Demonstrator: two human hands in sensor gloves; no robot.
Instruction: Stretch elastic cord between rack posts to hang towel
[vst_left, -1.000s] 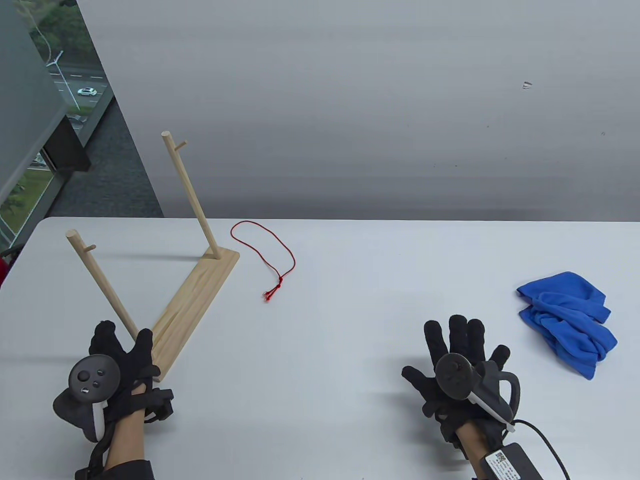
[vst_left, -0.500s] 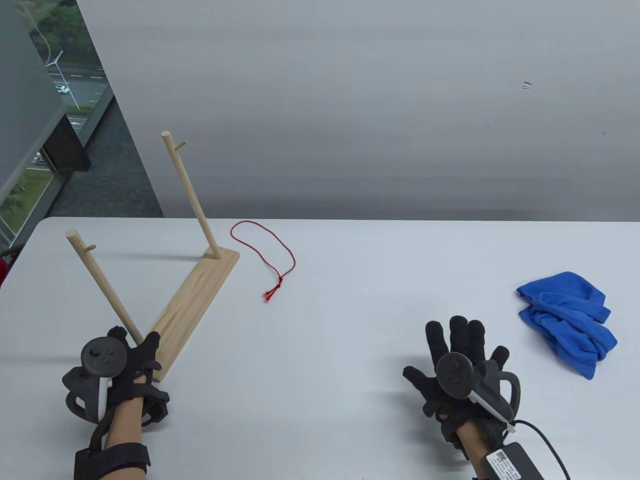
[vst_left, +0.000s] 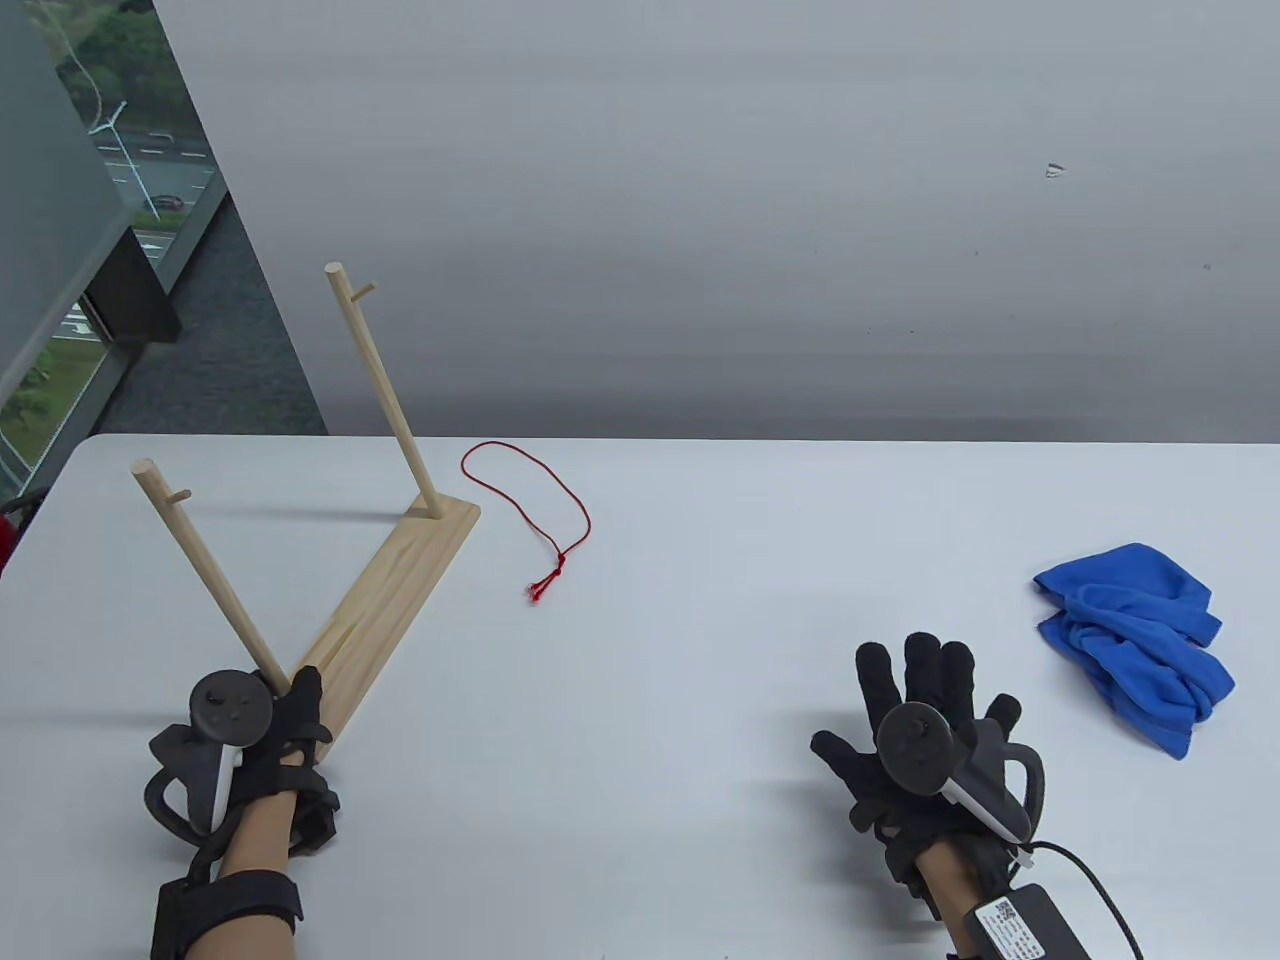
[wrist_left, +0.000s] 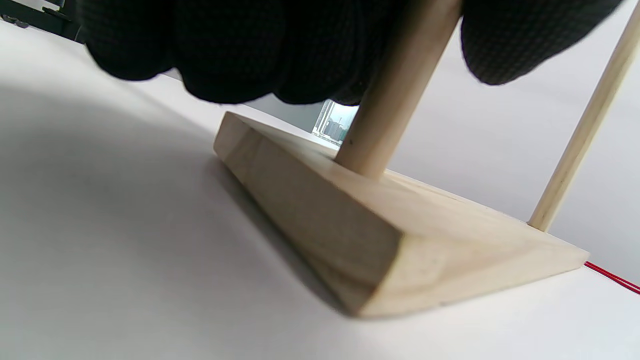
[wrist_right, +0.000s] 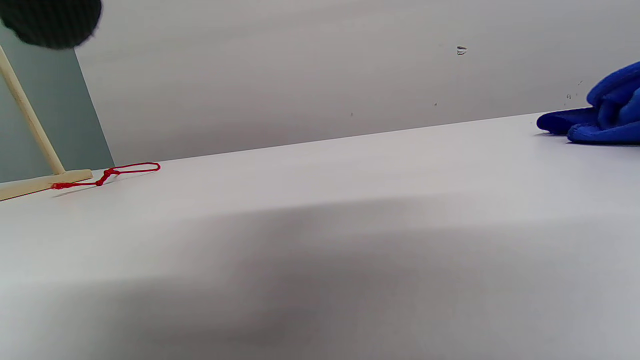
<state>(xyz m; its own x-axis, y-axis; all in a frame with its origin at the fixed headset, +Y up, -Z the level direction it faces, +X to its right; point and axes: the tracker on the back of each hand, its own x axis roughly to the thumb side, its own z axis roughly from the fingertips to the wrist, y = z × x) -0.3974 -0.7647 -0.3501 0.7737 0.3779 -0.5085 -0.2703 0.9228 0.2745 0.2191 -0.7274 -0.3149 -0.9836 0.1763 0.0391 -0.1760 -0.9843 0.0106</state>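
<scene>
— Closing on the near post (vst_left: 215, 585), the left hand (vst_left: 265, 740) is now wrapping its fingers (wrist_left: 225, 50) around it, steadying the rack (vst_left: 385, 605).

— And the right hand (vst_left: 925, 745)?

— Resting open on the table (vst_left: 700, 700); red cord (vst_left: 530, 510) lying beside the rack, blue towel (vst_left: 1135, 640) far right, both untouched.

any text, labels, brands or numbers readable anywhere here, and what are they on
Nothing can be read.
White label on the black box strapped at the right wrist: it carries a square code and printed lines, too small to read.
Black trackers on the left hand and right hand: buttons only, no lettering visible.
Wooden two-post rack, red elastic cord, crumpled blue towel: no markings.
</scene>
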